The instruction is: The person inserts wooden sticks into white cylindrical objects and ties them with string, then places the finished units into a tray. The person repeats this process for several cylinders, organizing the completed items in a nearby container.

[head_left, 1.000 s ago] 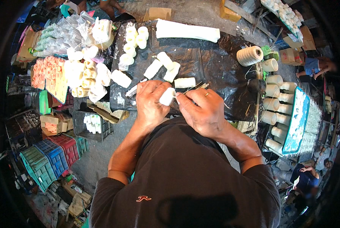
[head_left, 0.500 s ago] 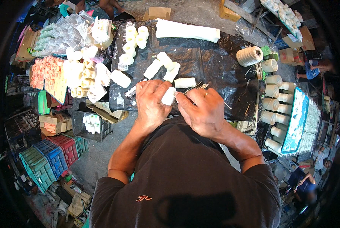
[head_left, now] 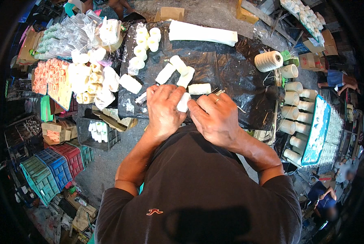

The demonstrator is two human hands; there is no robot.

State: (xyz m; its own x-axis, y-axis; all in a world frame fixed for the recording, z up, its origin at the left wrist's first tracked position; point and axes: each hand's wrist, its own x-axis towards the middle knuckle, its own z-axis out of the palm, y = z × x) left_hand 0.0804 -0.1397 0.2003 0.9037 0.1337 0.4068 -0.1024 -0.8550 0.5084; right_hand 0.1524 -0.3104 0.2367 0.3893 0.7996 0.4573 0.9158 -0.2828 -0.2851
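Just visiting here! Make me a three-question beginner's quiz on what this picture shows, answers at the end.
1. Which hand has its fingers wrapped around the small white piece?
2. True or false: the spool of twine is toward the right end of the black sheet.
3. Fill in: between the blue crate and the teal crate is a ____ crate.

Key: 1. The left hand. 2. True. 3. Red.

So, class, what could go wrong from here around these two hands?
The white piece in the left hand might slip loose. The loose white cylinder lying close by on the black sheet could get knocked. The thin sticks at the right hand might prick it.
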